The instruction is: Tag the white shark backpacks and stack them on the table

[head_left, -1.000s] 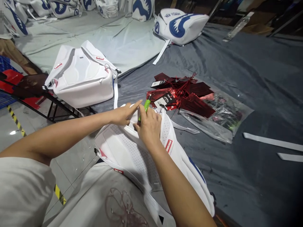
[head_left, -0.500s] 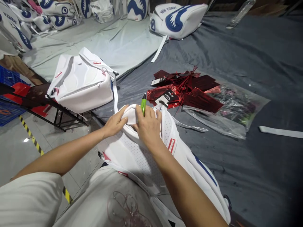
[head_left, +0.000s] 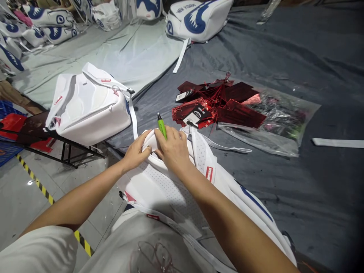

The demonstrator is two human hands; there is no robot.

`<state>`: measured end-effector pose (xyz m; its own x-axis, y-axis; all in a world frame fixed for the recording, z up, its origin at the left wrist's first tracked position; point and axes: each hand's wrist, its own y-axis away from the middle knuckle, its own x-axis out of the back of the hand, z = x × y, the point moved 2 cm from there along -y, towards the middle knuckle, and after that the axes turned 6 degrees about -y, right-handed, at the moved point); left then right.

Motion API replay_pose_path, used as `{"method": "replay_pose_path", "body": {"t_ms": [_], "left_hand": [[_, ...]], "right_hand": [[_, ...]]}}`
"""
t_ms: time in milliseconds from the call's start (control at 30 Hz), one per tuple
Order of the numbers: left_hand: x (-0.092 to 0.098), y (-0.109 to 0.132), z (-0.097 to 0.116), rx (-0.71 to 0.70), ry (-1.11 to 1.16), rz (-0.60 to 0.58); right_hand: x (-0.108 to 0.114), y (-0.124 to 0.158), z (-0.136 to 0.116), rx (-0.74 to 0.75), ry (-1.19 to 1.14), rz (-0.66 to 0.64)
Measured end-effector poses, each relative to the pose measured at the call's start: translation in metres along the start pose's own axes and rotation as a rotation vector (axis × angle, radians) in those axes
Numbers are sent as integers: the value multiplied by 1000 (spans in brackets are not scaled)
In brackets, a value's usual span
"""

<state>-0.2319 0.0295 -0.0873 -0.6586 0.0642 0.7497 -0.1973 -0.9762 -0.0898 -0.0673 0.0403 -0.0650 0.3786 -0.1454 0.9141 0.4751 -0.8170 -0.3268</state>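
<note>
green marker (head_left: 162, 127): lower end hidden by right hand (head_left: 174, 148) | white strip (head_left: 338, 143): cropped at right edge

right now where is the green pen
In the head view, the green pen sticks up from the right hand, slightly left of centre, by the nearest white backpack and left of the red tags.

The near backpack (head_left: 162, 178) is white with red labels (head_left: 209, 174). The marker (head_left: 162, 128) is lime green, the floor tape (head_left: 83, 243) yellow-and-black striped.
</note>
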Motion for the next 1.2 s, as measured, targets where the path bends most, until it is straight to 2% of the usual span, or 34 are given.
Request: {"method": "replay_pose_path", "body": {"t_ms": [200, 333, 400, 600, 767, 933, 1000, 1100, 1167, 1200], "left_hand": [[8, -12, -1, 31, 97, -173], [12, -20, 0, 129, 29, -341], [11, -23, 5, 191, -20, -379], [5, -24, 17, 331, -218, -291], [3, -29, 10, 283, -288, -336], [1, -29, 5, 260, -400, -269], [2, -27, 7, 233, -398, -247], [6, -23, 12, 231, -376, -254], [7, -22, 13, 261, -380, -276], [8, -22, 13, 269, -381, -286]], "right_hand": [[-4, -2, 1, -44, 4, -11], [-5, -3, 1, -59, 1, -12], [-4, -3, 1, -63, 1, -12], [-3, -3, 0, -62, 13, 18], [-4, -2, -1, -53, 10, 20], [1, -5, -3, -52, 2, 15], [11, 1, -3, -43, -13, 24], [37, 28, -2, -35, -81, 65], [54, 51, 1, -87, -185, 28], [60, 60, 3, -130, -248, -30]]}}
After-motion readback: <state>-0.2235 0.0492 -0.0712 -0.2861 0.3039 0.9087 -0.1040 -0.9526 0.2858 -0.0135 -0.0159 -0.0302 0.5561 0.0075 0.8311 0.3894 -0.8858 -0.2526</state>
